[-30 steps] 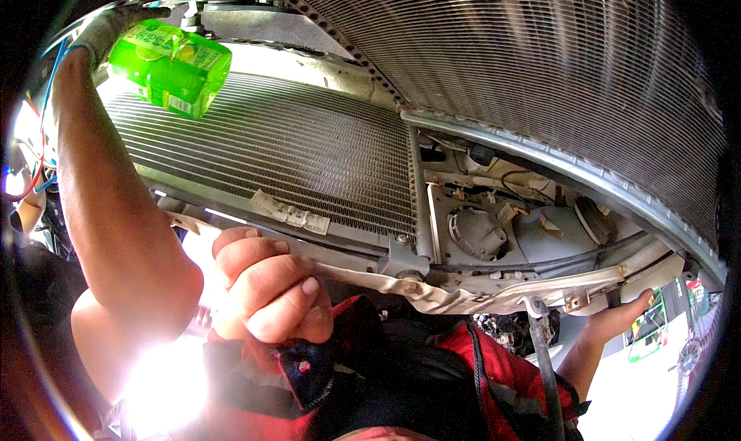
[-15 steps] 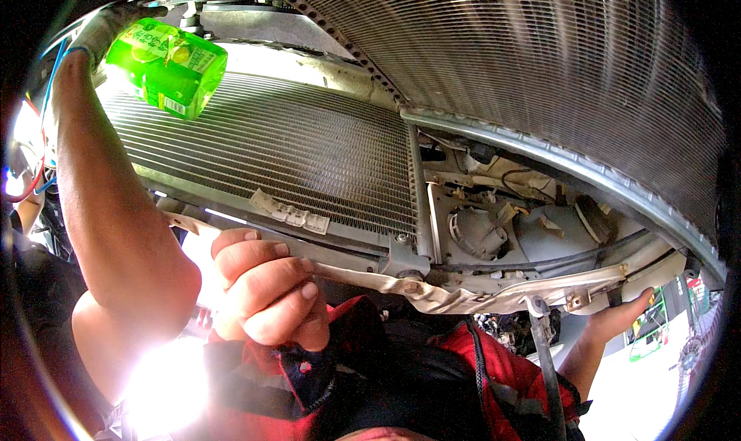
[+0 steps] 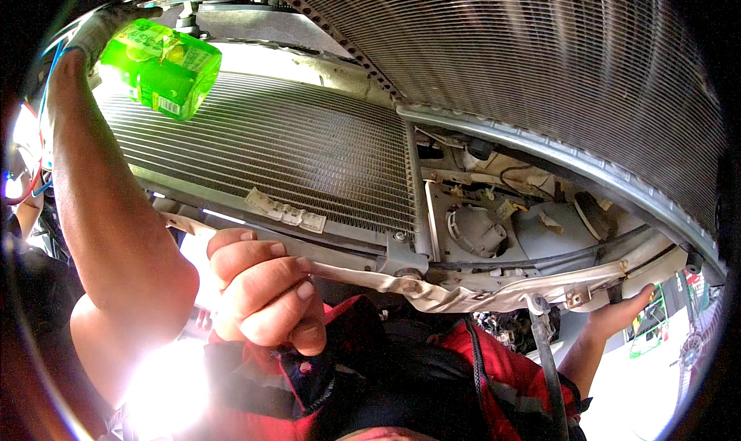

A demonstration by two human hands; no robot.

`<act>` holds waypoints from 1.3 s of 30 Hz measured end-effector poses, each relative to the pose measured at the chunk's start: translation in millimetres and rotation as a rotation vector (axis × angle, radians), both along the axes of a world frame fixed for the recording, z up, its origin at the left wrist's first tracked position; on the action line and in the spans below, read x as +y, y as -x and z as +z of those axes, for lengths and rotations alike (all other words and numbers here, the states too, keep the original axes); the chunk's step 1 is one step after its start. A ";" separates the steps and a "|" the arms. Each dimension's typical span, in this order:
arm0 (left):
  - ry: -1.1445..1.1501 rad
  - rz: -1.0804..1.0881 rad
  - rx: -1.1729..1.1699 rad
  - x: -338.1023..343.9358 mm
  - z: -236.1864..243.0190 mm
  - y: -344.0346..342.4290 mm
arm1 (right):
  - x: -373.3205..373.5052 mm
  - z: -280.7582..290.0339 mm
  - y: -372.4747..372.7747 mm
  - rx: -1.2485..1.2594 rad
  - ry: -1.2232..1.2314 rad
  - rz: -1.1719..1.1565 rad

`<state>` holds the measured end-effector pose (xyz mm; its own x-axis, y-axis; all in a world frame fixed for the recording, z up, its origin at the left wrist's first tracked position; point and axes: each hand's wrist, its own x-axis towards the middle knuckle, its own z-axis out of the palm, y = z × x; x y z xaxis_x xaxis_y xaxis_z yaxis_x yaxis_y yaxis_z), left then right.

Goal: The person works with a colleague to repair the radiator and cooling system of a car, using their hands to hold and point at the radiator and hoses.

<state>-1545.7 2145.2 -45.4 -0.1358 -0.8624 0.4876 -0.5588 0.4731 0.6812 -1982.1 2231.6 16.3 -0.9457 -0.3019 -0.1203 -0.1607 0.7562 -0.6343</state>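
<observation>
My left hand (image 3: 262, 286) is closed in front of my chest, just below the pale metal front edge (image 3: 478, 294) of the vehicle. Its fingers curl inward, and whatever they hold is hidden. Over at the right end of that edge, my right hand (image 3: 617, 313) lies close against its underside, one digit stretched out and the other fingers partly hidden. Behind the edge lies a finned cooling core (image 3: 285, 147) with a white clip strip (image 3: 285, 211) on its frame. A second, larger finned core (image 3: 532, 70) slants across the upper right.
At upper left a co-worker's gloved hand (image 3: 108, 35) holds a green bottle (image 3: 166, 70), tilted above the core. That person's bare arm (image 3: 116, 201) runs down the left side. A grey lamp housing (image 3: 477, 231) sits right of the core. A metal rod (image 3: 546, 356) hangs below the edge.
The whole view has shifted slightly left. Both of my hands, the bottle and the cores keep nearly the same places relative to one another.
</observation>
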 end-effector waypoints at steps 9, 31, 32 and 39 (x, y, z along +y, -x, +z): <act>-0.027 0.005 -0.013 0.6 4.9 1.7 | 3.2 -2.3 4.9 -0.025 0.037 0.000; 0.023 -0.031 -0.049 -7.2 7.8 -3.3 | 17.3 1.4 25.4 0.024 -0.121 0.212; -0.003 -0.061 -0.063 -7.5 11.7 -6.0 | 18.1 3.8 24.0 0.150 -0.291 0.303; -0.024 -0.123 -0.078 -1.3 4.1 -14.6 | 22.3 1.8 29.6 0.186 -0.189 0.277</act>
<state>-1531.1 2143.9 -41.3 -0.2782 -0.8484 0.4504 -0.5495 0.5252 0.6498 -2011.7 2253.9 18.1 -0.8423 -0.5381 -0.0318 -0.4749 0.7687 -0.4286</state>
